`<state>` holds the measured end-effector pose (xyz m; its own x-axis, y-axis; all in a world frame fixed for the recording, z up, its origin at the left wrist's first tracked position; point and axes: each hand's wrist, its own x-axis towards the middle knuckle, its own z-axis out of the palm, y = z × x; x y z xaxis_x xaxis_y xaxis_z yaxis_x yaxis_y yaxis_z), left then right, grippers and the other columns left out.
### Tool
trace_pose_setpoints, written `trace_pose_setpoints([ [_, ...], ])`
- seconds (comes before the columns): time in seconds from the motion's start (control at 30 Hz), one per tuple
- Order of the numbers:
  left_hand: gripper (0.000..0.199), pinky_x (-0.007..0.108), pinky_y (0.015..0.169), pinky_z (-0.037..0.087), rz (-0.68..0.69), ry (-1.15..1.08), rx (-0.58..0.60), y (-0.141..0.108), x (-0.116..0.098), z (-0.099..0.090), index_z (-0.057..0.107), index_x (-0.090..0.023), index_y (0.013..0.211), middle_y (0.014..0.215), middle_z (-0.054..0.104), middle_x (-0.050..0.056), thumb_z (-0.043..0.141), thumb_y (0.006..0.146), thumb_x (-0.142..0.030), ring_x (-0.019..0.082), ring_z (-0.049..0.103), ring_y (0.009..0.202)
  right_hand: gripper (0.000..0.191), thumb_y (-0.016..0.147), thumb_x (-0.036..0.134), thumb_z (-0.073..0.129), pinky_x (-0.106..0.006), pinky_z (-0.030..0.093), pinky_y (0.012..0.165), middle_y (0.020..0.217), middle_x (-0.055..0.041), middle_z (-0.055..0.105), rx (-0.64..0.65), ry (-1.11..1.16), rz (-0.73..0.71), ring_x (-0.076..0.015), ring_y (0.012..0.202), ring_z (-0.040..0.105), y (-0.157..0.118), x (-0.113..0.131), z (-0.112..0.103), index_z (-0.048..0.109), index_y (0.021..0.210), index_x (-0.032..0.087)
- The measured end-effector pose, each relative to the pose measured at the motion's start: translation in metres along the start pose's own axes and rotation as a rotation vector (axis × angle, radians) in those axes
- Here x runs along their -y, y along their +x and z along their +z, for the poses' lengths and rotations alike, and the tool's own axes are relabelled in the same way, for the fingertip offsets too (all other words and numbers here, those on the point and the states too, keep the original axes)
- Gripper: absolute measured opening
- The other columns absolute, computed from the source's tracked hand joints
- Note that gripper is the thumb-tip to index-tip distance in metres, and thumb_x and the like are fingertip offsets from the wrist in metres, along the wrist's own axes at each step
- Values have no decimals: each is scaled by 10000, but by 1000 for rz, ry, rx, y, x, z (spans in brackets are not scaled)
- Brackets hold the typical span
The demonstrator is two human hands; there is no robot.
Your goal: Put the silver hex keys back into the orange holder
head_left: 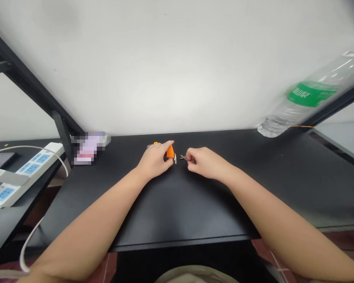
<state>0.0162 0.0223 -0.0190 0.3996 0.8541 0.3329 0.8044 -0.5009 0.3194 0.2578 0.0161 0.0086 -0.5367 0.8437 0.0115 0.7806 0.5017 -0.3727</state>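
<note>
An orange object [170, 152] lies on the black table [177, 212], partly covered by my left hand [154, 161], whose thumb and fingers close around it. Small whitish metal pieces [175, 158] stick out at its right end, and thin metal prongs [150, 146] show beyond the hand's left side. Just to the right, my right hand [205, 162] pinches a small, thin metal piece [183, 157] between thumb and fingers. Its tip points left toward the orange object, with a small gap between them.
A large clear bottle [311, 94] with a green label stands at the back right by the white wall. At the back left is a blurred package [90, 148]. A white power strip [29, 171] and its cable lie on the left table, beside a black metal frame [32, 82].
</note>
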Motion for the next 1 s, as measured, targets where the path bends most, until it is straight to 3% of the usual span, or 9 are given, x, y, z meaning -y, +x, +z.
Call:
trace_pose_setpoints([
  [0.17, 547, 436, 1003, 507, 52, -23, -21, -1, 0, 2, 589, -208, 1398, 1105, 750, 72, 660, 860, -273, 263, 693, 1003, 65, 878, 226, 581, -265, 416, 666, 822, 4, 689, -137, 258, -63, -138, 693, 579, 0, -4, -7, 637, 909, 214],
  [0.43, 514, 424, 970, 517, 121, 30, -27, -1, -2, 1, 579, -201, 1369, 1096, 744, 82, 666, 867, -266, 266, 690, 1010, 124, 907, 210, 570, -281, 438, 678, 850, -8, 705, -185, 353, -120, -145, 713, 586, 3, -6, -4, 694, 901, 209],
  [0.63, 383, 385, 871, 530, 202, -5, 26, -2, -12, 2, 607, -193, 1277, 938, 719, 56, 628, 907, -290, 238, 684, 898, 126, 915, 303, 633, -293, 494, 682, 868, -9, 749, -118, 625, 12, -166, 745, 656, 9, 0, 7, 732, 890, 229],
  [0.8, 441, 393, 936, 532, 108, -14, -27, -2, -7, 4, 595, -210, 1313, 1101, 752, 64, 657, 881, -274, 241, 711, 979, 233, 893, 431, 711, -262, 446, 473, 768, -22, 717, -106, 831, 212, -119, 504, 553, 12, -1, 12, 694, 958, 208],
  [0.93, 474, 408, 990, 523, 91, 4, -41, -2, -5, 5, 600, -204, 1337, 1120, 762, 68, 671, 876, -287, 249, 721, 1005, 253, 866, 374, 743, -261, 495, 496, 836, -69, 725, -51, 1115, 212, -133, 570, 611, 11, 3, 15, 693, 1007, 169],
  [1.0, 450, 418, 982, 524, 98, 18, -16, -1, -6, 4, 615, -204, 1317, 1092, 763, 69, 673, 884, -315, 256, 720, 992, 251, 865, 357, 738, -258, 494, 498, 847, -71, 723, -20, 1146, 207, -127, 573, 605, 10, 8, 17, 708, 1020, 162],
])
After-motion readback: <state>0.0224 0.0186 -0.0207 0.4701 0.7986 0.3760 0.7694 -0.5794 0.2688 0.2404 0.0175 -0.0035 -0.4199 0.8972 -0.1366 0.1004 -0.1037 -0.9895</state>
